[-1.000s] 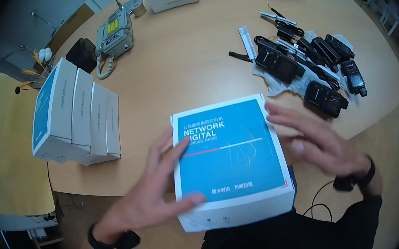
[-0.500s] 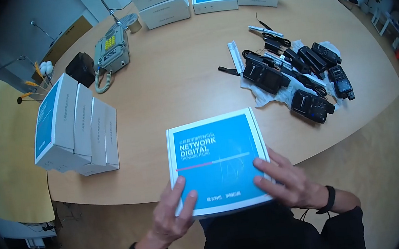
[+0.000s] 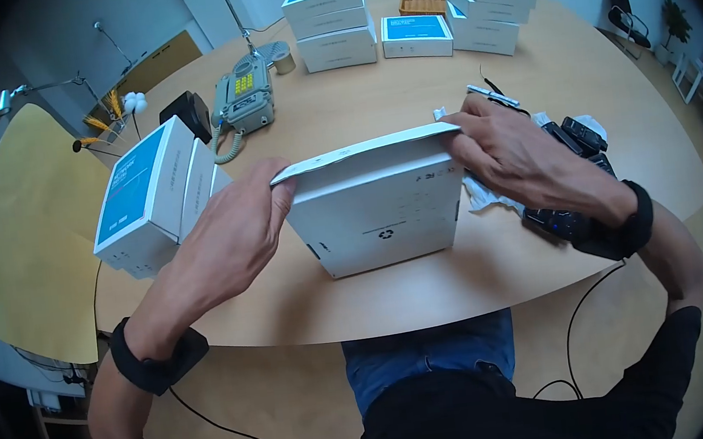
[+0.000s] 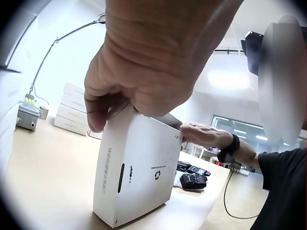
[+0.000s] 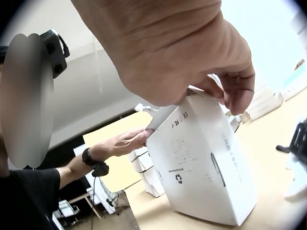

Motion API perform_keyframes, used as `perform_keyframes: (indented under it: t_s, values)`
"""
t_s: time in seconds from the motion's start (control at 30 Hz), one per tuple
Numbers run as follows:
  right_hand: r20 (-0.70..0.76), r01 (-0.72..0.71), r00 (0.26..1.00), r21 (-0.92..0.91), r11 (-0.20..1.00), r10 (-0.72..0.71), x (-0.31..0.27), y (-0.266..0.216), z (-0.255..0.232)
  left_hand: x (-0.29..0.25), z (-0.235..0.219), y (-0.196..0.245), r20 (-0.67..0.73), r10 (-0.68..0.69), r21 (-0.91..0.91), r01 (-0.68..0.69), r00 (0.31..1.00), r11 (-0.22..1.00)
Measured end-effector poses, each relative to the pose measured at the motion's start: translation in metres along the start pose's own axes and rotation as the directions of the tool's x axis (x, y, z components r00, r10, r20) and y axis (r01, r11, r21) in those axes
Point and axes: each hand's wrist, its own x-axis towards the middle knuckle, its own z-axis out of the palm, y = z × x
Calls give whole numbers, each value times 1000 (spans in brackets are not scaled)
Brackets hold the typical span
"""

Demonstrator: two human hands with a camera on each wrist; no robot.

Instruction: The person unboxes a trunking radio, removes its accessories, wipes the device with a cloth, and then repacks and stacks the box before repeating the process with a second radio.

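A white cardboard box [image 3: 377, 221] stands on its edge near the front of the table, its plain printed side with a recycling mark facing me. Along its top, the lid flap [image 3: 361, 151] sticks out toward me, lifted slightly from the body. My left hand [image 3: 238, 236] pinches the top left corner of the flap, thumb in front. At the top right corner my right hand [image 3: 520, 150] grips with curled fingers. Both wrist views show the fingers bent over the box's upper corners: left hand [image 4: 144, 72], right hand [image 5: 192, 62]. The blue front of the box is hidden.
More boxes [image 3: 151, 189] are stacked at the left, beside a grey telephone [image 3: 244, 98]. Further stacks [image 3: 337, 45] and a wicker basket [image 3: 423, 3] stand at the back. Black handheld radios [image 3: 584, 137] and cables lie right, partly behind my right arm. The table's front edge [image 3: 313, 340] curves close to me.
The box, lying blue face up in my hands before, has been tipped upright onto the table. Both hands moved from its sides to its top corners, and the flap has come up.
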Motion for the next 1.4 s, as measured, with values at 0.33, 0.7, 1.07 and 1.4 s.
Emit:
perform_keyframes:
  t_s: [0.33, 0.7, 1.07, 1.4]
  values:
    - [63, -232, 972, 384, 894, 225, 15, -8, -26, 2, -24, -3, 372, -148, -456, 319, 916, 831]
    - [123, -228, 970, 193, 954, 208, 6, -7, -32, 3, -35, 26, 453, -134, -397, 334, 881, 855]
    - [26, -95, 995, 136, 986, 93, -7, 10, -1, 15, -42, 24, 481, -136, -383, 347, 866, 856]
    - [154, -133, 982, 123, 983, 114, 2, -7, -11, 15, -48, 30, 516, -160, -203, 301, 842, 932]
